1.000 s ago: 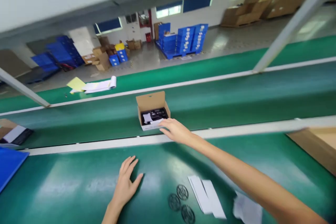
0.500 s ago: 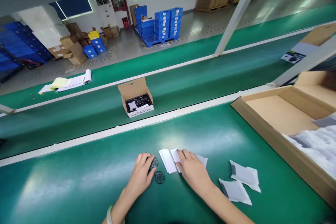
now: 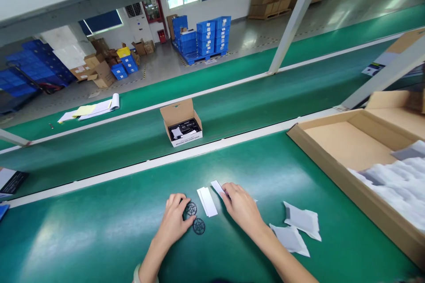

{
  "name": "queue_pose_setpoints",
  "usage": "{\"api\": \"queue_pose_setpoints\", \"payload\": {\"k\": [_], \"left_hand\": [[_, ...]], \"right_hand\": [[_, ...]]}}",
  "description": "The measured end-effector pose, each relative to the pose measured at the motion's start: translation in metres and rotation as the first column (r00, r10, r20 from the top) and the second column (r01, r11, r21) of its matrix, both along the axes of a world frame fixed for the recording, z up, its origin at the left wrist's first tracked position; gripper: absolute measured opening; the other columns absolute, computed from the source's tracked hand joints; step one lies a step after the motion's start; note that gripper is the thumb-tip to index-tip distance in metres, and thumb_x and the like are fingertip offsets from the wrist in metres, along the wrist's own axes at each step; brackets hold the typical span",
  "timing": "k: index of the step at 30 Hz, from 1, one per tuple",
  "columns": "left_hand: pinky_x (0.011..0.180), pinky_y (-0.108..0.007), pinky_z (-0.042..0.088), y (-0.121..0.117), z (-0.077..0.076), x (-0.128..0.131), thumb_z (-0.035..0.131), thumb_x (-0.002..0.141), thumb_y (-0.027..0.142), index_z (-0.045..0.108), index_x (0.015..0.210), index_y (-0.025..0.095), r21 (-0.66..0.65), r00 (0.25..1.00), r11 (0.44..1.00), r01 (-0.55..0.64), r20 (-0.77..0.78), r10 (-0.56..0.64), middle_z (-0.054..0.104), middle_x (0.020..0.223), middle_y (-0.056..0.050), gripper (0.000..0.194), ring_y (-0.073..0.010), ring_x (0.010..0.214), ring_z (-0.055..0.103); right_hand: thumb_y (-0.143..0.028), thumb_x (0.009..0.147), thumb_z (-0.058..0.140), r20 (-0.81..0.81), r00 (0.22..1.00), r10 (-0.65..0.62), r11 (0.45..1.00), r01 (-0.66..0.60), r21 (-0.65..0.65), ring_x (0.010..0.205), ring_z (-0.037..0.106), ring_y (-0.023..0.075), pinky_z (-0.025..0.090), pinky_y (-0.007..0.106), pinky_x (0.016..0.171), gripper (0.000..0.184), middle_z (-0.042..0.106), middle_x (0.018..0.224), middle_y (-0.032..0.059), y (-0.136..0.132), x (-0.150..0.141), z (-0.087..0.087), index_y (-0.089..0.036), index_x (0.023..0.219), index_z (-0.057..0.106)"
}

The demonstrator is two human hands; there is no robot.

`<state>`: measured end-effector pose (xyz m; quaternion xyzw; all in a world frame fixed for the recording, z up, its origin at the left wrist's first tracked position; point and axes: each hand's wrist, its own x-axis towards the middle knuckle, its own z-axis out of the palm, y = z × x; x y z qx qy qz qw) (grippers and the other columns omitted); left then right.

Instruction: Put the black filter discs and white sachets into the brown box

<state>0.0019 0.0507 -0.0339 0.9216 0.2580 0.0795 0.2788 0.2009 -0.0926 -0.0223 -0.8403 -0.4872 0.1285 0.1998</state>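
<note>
My left hand (image 3: 174, 217) has its thumb and fingertips at the edges of a black spoked disc (image 3: 191, 208), low over the green surface. A second black spoked disc (image 3: 198, 226) lies just below, close to the thumb. My right hand (image 3: 241, 203) pinches a white paper strip (image 3: 217, 187), whose far end sticks out past the fingers. Between the hands, overlapping white strips (image 3: 208, 202) lie flat. Right of my right forearm are two white padded pouches, one upper (image 3: 303, 220) and one lower (image 3: 290, 239). Another white pouch is mostly hidden behind the right hand.
An open carton (image 3: 184, 137) with black parts inside stands on the conveyor belt (image 3: 239, 112) ahead. At right, a large cardboard tray (image 3: 332, 181) holds many white pouches. A slanted metal post (image 3: 381, 79) rises beyond it. Another box (image 3: 11, 182) is at the left edge.
My right hand has drawn a white strip up and tilted it away from the others. The left hand stays at the discs. The view has shifted slightly, and a box shows at the left.
</note>
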Motion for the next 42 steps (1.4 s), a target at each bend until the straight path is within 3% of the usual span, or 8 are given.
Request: {"api": "queue_pose_setpoints", "payload": {"k": [5, 8, 11, 14, 19, 26, 36, 42], "left_hand": [[0.091, -0.048, 0.043, -0.001, 0.012, 0.006, 0.069, 0.072, 0.026, 0.065, 0.095, 0.02, -0.337, 0.959, 0.931, -0.144, 0.185, 0.215, 0.061, 0.098, -0.009, 0.024, -0.0277, 0.097, 0.054], [0.093, -0.045, 0.045, -0.013, 0.028, 0.013, 0.073, 0.071, 0.035, 0.064, 0.097, 0.021, -0.884, 0.811, 0.465, -0.04, 0.244, 0.532, 0.062, 0.103, -0.008, 0.031, -0.0262, 0.1, 0.057], [0.087, -0.043, 0.051, -0.035, 0.039, 0.021, 0.078, 0.065, 0.044, 0.064, 0.104, 0.019, -0.973, 0.75, -0.098, 0.211, 0.097, 0.654, 0.063, 0.111, -0.011, 0.049, -0.0296, 0.106, 0.058], [0.069, -0.03, 0.054, -0.059, 0.038, 0.028, 0.085, 0.06, 0.042, 0.068, 0.092, 0.016, -0.935, 0.726, -0.307, 0.176, -0.087, 0.682, 0.067, 0.094, -0.008, 0.044, -0.0212, 0.085, 0.064], [0.035, -0.014, 0.03, -0.086, 0.031, 0.028, 0.091, 0.053, 0.038, 0.066, 0.074, 0.015, -0.942, 0.708, -0.334, 0.042, -0.208, 0.675, 0.055, 0.065, 0.004, 0.04, -0.0028, 0.044, 0.039], [0.037, -0.017, 0.035, -0.097, 0.029, 0.024, 0.091, 0.05, 0.043, 0.069, 0.094, 0.014, -0.983, 0.745, -0.159, -0.089, -0.172, 0.644, 0.052, 0.067, 0.002, 0.057, -0.0054, 0.049, 0.041], [0.038, -0.016, 0.032, -0.108, 0.03, 0.037, 0.086, 0.051, 0.057, 0.058, 0.077, 0.015, -0.99, 0.732, -0.096, -0.106, -0.142, 0.666, 0.049, 0.05, 0.005, 0.057, -0.0044, 0.04, 0.036], [0.038, -0.017, 0.029, -0.104, 0.028, 0.036, 0.087, 0.051, 0.055, 0.059, 0.092, 0.015, -0.995, 0.664, -0.018, -0.097, -0.078, 0.744, 0.047, 0.048, 0.006, 0.064, -0.0048, 0.039, 0.034]], "right_hand": [[-0.026, 0.095, 0.043, -0.209, 0.977, 0.027, 0.961, 0.032, 0.276, 0.076, 0.057, 0.0258, 0.042, 0.035, 0.066, 0.012, 0.059, 0.081, 0.0044, -0.013, 0.0, 0.006, -0.022, 0.086, 0.05], [-0.027, 0.095, 0.042, -0.338, 0.935, 0.107, 0.929, 0.027, 0.37, 0.075, 0.056, 0.0245, 0.042, 0.035, 0.066, 0.014, 0.058, 0.078, 0.0037, -0.014, -0.017, 0.026, -0.021, 0.086, 0.052], [-0.021, 0.094, 0.045, -0.387, 0.89, 0.242, 0.891, -0.046, 0.451, 0.079, 0.057, 0.0231, 0.043, 0.034, 0.07, 0.012, 0.059, 0.083, 0.0026, -0.012, -0.039, 0.05, -0.021, 0.097, 0.057], [-0.015, 0.094, 0.048, -0.304, 0.911, 0.28, 0.878, -0.115, 0.465, 0.088, 0.056, 0.0244, 0.046, 0.037, 0.077, 0.019, 0.061, 0.094, 0.0041, -0.017, -0.042, 0.059, -0.021, 0.111, 0.056], [-0.015, 0.09, 0.058, -0.001, 0.994, 0.106, 0.968, -0.103, 0.231, 0.101, 0.053, 0.032, 0.05, 0.049, 0.086, 0.033, 0.057, 0.113, 0.0141, -0.051, 0.002, 0.029, -0.015, 0.122, 0.049], [-0.011, 0.082, 0.052, 0.018, 0.999, 0.046, 0.995, -0.047, 0.093, 0.112, 0.05, 0.0338, 0.049, 0.051, 0.093, 0.056, 0.052, 0.122, 0.0165, -0.077, 0.022, -0.019, -0.016, 0.136, 0.036], [-0.012, 0.081, 0.045, -0.355, 0.866, 0.351, 0.871, -0.162, 0.464, 0.12, 0.046, 0.0243, 0.044, 0.042, 0.1, 0.057, 0.05, 0.13, 0.0074, -0.059, -0.022, 0.031, -0.025, 0.137, 0.039], [-0.035, 0.092, 0.05, -0.68, 0.69, 0.247, 0.897, 0.102, 0.43, 0.108, 0.057, 0.0253, 0.052, 0.037, 0.087, 0.04, 0.058, 0.122, 0.0108, -0.055, -0.04, 0.018, -0.021, 0.13, 0.048]]}}
